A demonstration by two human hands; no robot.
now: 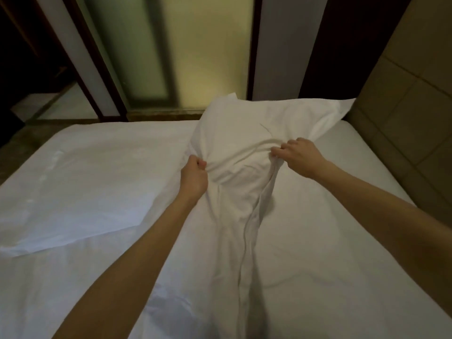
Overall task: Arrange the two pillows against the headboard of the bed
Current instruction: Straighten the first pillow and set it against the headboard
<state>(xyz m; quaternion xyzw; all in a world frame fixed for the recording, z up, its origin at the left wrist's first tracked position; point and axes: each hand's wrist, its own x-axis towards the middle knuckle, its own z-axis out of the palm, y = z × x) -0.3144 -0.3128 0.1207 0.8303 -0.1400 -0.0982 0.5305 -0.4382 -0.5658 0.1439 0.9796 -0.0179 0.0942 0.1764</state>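
A white pillow (247, 133) lies across the middle of the white bed (330, 236), its far corners lifted and its case bunched and hanging loose toward me. My left hand (194, 177) is clenched on the case at the pillow's left side. On the right side my right hand (297, 155) pinches a fold of the same case. A second white pillow (73, 192) lies flat on the bed at the left. The padded tan headboard (403, 106) stands along the right edge of the bed.
Beyond the far edge of the bed are frosted glass panels (195, 45) in dark frames and a strip of floor (68, 104). The bed sheet stretches smooth toward me on both sides of my arms.
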